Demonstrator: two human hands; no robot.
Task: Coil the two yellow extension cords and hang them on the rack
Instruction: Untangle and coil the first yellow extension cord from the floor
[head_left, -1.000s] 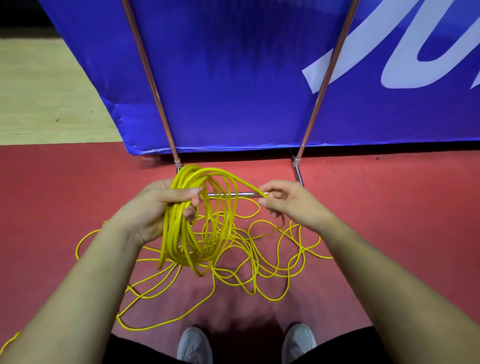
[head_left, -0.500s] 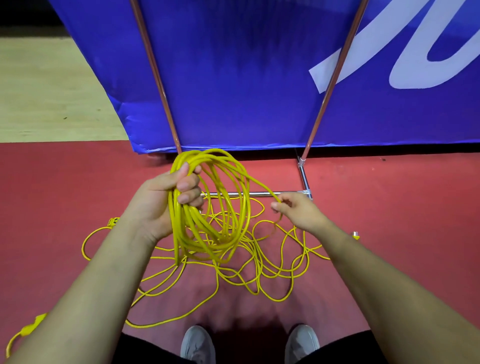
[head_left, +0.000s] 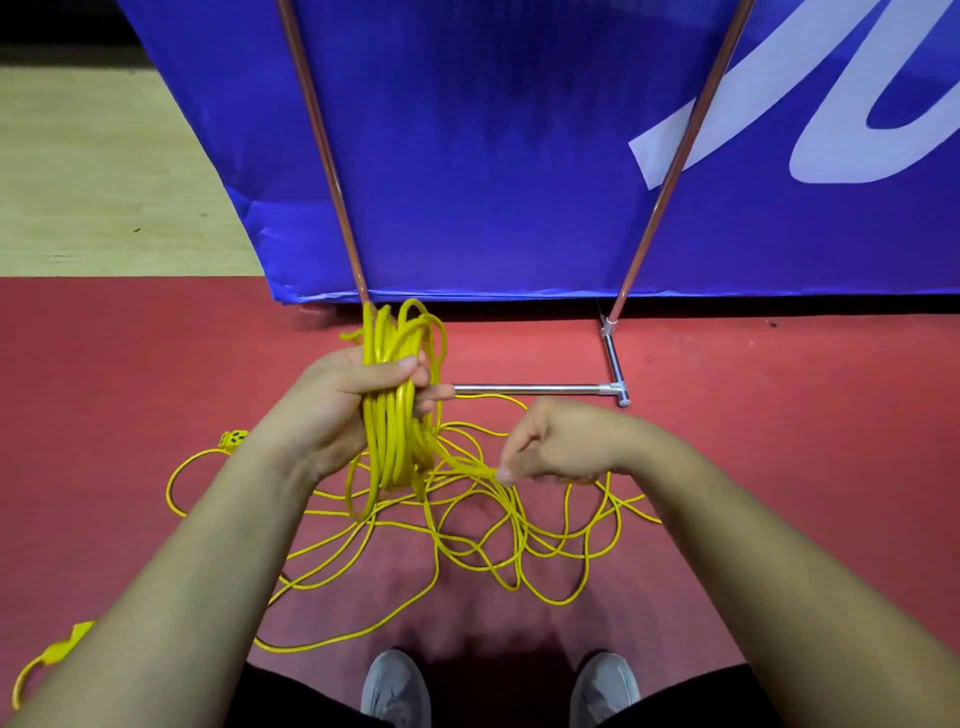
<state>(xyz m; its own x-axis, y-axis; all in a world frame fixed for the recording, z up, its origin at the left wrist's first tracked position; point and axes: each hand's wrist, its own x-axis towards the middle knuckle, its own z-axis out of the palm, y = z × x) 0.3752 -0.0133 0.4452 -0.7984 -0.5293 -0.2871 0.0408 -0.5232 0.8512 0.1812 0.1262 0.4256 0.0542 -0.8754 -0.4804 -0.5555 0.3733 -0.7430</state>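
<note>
My left hand (head_left: 343, 400) grips a bundle of coiled yellow cord (head_left: 397, 415), held upright with the loops seen edge-on. My right hand (head_left: 558, 441) is closed low to the right of the coil, pinching a strand of the same cord at its fingertips. Loose yellow cord (head_left: 519, 540) lies tangled on the red floor below both hands. A yellow socket end (head_left: 232, 440) lies left of my left wrist, and another yellow plug (head_left: 57, 649) lies at the lower left. The rack's metal base bar (head_left: 524, 387) and two copper-coloured uprights (head_left: 670, 171) stand just behind.
A blue banner (head_left: 493, 156) with white lettering fills the background behind the rack. A pale wooden floor strip (head_left: 104, 171) lies at the far left. My grey shoes (head_left: 397, 691) stand at the bottom edge, close to the loose loops.
My right hand dropped from beside the coil's top to low on its right, drawing a strand down. The coil turned from open loops to edge-on in my left hand.
</note>
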